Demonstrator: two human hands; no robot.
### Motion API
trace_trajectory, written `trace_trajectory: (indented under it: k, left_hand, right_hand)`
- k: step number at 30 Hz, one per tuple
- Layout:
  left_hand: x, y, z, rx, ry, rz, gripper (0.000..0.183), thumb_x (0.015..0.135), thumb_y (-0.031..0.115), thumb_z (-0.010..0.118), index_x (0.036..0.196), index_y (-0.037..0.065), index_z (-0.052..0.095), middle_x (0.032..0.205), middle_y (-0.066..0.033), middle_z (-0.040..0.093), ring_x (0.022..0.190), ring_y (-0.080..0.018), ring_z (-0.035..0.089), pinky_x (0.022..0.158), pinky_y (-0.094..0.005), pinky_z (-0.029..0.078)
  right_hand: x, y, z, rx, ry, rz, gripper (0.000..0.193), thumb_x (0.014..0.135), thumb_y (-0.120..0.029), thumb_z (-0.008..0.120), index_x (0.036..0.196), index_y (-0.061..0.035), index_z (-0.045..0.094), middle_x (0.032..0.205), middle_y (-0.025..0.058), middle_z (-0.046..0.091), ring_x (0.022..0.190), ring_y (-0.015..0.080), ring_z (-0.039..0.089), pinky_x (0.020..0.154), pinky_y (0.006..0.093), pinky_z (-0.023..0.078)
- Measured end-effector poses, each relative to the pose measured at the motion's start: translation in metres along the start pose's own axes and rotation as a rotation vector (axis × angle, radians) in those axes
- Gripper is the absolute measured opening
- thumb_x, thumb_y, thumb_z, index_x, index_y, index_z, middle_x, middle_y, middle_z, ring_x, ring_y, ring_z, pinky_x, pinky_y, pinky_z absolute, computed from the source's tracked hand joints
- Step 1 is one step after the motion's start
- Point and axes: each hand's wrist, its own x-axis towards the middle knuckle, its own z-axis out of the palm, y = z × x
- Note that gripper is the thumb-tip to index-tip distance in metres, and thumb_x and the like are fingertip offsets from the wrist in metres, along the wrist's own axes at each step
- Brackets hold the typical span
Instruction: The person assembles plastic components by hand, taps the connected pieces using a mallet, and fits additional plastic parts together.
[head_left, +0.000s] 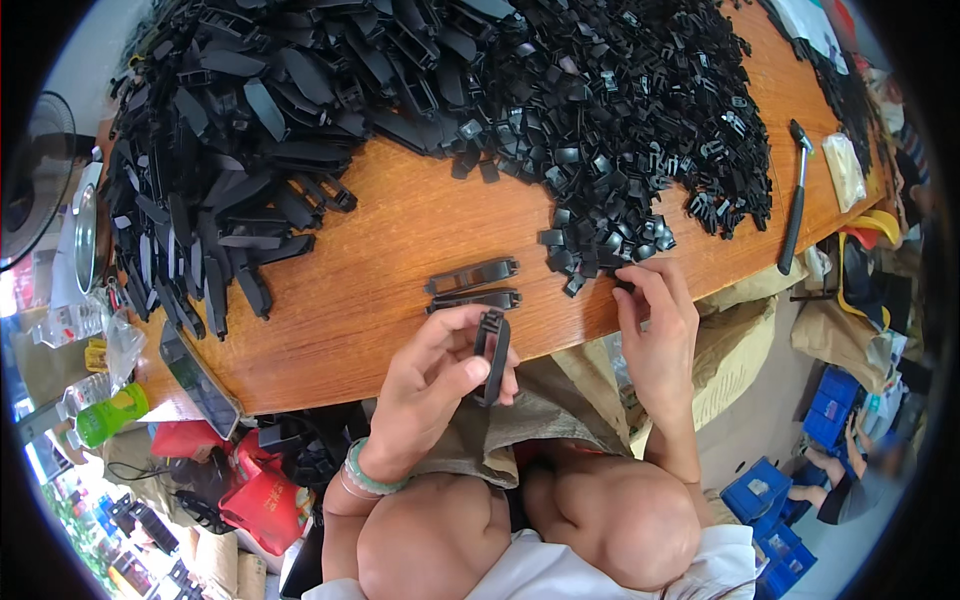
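Note:
My left hand (425, 375) is closed around a long black plastic housing (492, 358), held upright above the table's near edge with its slotted side showing. Two similar black housings, an upper one (473, 274) and a lower one (476, 299), lie side by side on the wood just beyond that hand. At the near edge of a heap of small black plastic pieces (600, 215), my right hand (660, 315) pinches thumb and forefinger together. A small black plastic piece (622, 286) shows between those fingertips, mostly hidden.
A large pile of long black housings (250, 110) covers the left and back of the wooden table (390, 210). To the right lie a hammer (796, 200) and a clear packet (844, 172). A phone-like flat device (198, 380) rests at the left edge, near a green-labelled bottle (112, 415). Another person (850, 480) is at lower right, by blue crates (757, 492).

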Motion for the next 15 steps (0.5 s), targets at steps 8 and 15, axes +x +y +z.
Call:
trace_trajectory:
  k: [8, 15]
  left_hand:
    - [0.003, 0.001, 0.002, -0.007, -0.083, -0.072, 0.057, 0.098, 0.005, 0.058, 0.149, 0.002, 0.033, 0.11, -0.0182, 0.061, 0.08, -0.0156, 0.063, 0.064, -0.0262, 0.051]
    - [0.006, -0.01, 0.009, 0.088, -0.031, -0.066, 0.061, 0.101, 0.01, 0.058, 0.154, -0.004, 0.029, 0.112, -0.01, 0.059, 0.078, -0.0109, 0.057, 0.065, -0.024, 0.05]
  right_hand:
    - [-0.005, -0.012, -0.005, 0.269, 0.126, -0.03, 0.024, 0.081, 0.01, 0.072, 0.103, 0.0014, 0.07, 0.097, 0.0131, 0.067, 0.077, 0.0198, 0.068, 0.063, 0.029, 0.055]
    - [-0.003, -0.046, 0.012, 0.444, 0.071, -0.383, 0.023, 0.076, 0.01, 0.076, 0.097, 0.0024, 0.071, 0.093, 0.0151, 0.071, 0.076, 0.0242, 0.07, 0.066, 0.0317, 0.057]
